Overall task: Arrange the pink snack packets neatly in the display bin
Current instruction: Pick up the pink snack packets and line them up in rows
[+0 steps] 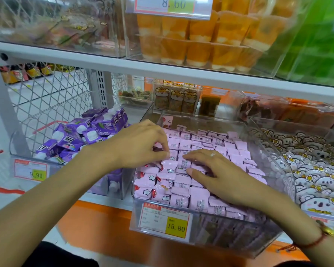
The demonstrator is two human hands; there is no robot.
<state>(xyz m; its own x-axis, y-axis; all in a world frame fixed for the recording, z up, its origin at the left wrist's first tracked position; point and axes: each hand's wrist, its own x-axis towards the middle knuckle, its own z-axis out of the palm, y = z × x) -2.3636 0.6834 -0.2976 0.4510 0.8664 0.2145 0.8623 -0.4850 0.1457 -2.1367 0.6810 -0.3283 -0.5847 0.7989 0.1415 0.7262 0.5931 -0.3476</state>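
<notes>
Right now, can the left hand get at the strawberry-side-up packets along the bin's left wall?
Probably yes: the left hand hovers over the pink packets in the open-topped bin, and nothing covers them.

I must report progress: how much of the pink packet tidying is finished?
Back rows of pink packets in the clear bin look neat. The left hand pinches one packet; the right hand lies flat on others. Front-left packets remain jumbled.

My left hand [141, 143] pinches a pink packet [169, 166] in the clear bin [278, 151]. My right hand [216, 170] rests flat on the packets.
</notes>
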